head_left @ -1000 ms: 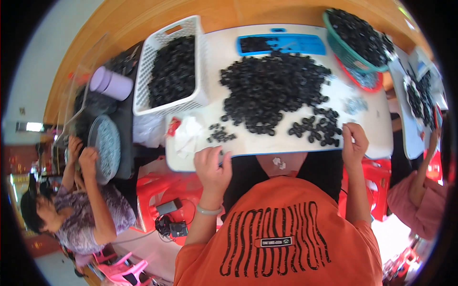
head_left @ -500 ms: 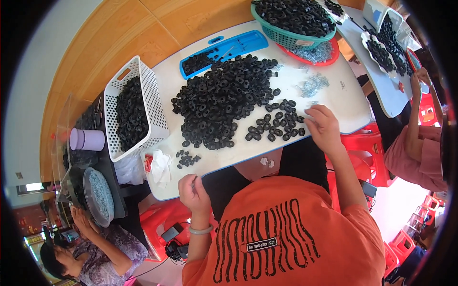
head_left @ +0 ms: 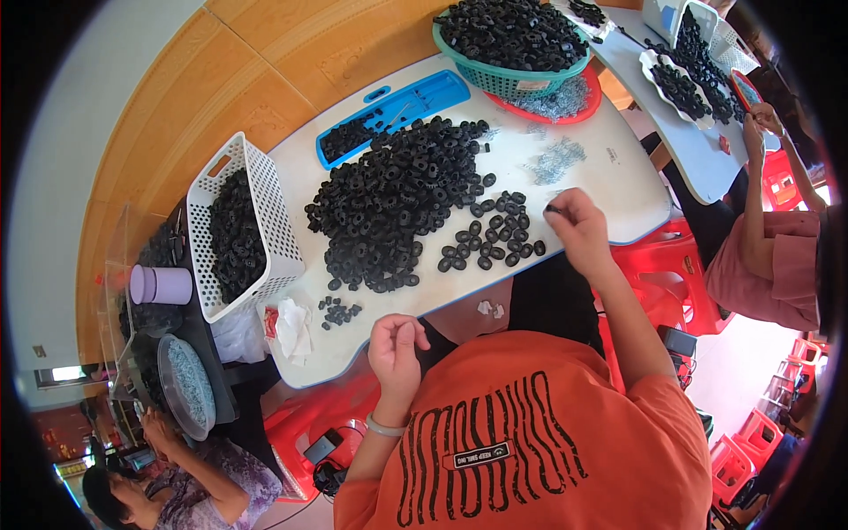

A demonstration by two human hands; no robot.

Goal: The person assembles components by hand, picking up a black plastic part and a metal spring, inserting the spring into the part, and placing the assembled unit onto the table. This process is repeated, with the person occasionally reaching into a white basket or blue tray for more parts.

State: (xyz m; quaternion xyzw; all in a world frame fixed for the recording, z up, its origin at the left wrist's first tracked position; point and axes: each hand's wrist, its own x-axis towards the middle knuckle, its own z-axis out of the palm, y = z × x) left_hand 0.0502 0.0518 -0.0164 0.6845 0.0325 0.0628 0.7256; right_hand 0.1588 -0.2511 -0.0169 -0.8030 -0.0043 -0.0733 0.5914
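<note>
My right hand [head_left: 580, 231] is over the table's near right side, its fingers pinched on a small black plastic part [head_left: 553, 209]. Just left of it lies a loose group of black oval plastic parts [head_left: 491, 231]. My left hand [head_left: 397, 350] is at the table's front edge with curled fingers; whatever they may hold is hidden. A large heap of black plastic parts [head_left: 397, 190] covers the table's middle. Several smaller black pieces [head_left: 337, 313] lie near the front left. Beyond my right hand, small clear or silvery pieces [head_left: 558, 162] are scattered.
A white basket [head_left: 287, 256] of black parts stands left. At the back are a blue tray [head_left: 442, 86], a green basket [head_left: 508, 81] and a red basin [head_left: 590, 104]. Crumpled tissue [head_left: 292, 331] lies front left. Co-workers sit left and right, beside red stools [head_left: 662, 269].
The whole view has shifted a little. My left hand has moved right along the table edge. At my right fingertips a black part now shows, and that hand is turned more inward.
</note>
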